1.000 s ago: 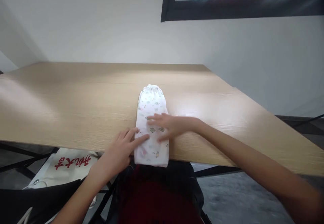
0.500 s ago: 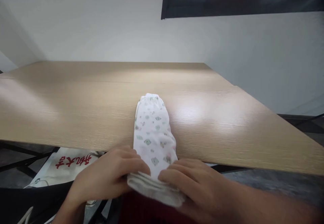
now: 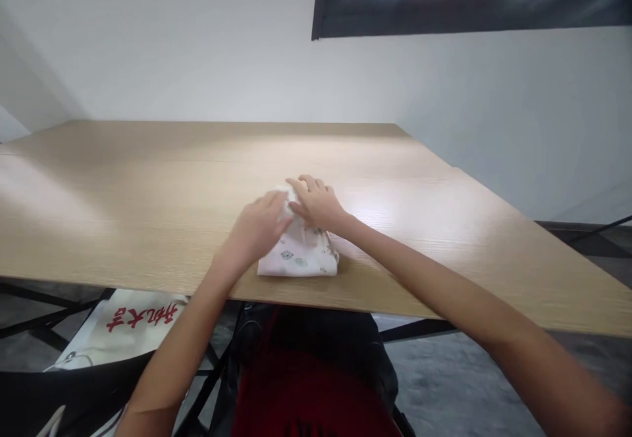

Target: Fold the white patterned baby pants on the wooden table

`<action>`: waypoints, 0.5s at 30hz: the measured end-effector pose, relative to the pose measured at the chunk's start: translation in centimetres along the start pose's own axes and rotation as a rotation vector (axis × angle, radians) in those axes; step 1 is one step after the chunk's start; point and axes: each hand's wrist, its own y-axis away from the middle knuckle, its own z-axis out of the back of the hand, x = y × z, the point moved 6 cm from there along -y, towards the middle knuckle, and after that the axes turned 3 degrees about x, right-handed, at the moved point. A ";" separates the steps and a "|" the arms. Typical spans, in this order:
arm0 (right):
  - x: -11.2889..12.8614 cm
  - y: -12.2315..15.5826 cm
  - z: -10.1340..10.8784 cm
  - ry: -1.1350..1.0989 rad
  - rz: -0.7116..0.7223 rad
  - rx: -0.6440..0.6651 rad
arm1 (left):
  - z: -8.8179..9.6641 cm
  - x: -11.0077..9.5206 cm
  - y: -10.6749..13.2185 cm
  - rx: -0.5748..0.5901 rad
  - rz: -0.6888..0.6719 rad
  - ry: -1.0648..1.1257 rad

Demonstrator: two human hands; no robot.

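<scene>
A white cloth garment [image 3: 298, 257] with a small green leaf-like print lies folded on the table near its front edge. Its folded edge faces me. At the far end of the garment, my left hand [image 3: 259, 226] is at its left side, blurred, with thumb and fingers apart. My right hand [image 3: 318, 203] lies over the far right part, fingers spread and stretched out. Between them the far end of the garment is partly covered, and I cannot tell how firmly either hand touches it.
The wooden table [image 3: 148, 193] reaches back to a pale wall [image 3: 197, 42]. A dark-framed window [image 3: 419, 16] is at the upper right. Below the front edge on the left hangs a white cloth bag [image 3: 133, 332] with red characters, beside black table legs [image 3: 49, 322].
The near part of the garment has been folded away from me, making it shorter, and it now lies fully on the table. Both hands have moved forward to its far end and loosened.
</scene>
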 end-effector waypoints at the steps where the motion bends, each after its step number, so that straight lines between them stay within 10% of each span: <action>1: 0.0 -0.5 -0.9 0.053 0.025 0.031 | -1.3 -0.6 0.6 0.074 -0.050 0.020; 8: -1.5 -3.2 -0.3 0.129 -0.001 -0.076 | -4.4 -0.4 4.5 0.185 -0.043 0.153; 15: 1.6 5.8 0.5 -0.266 0.514 0.133 | -3.9 0.2 7.8 0.322 -0.068 0.274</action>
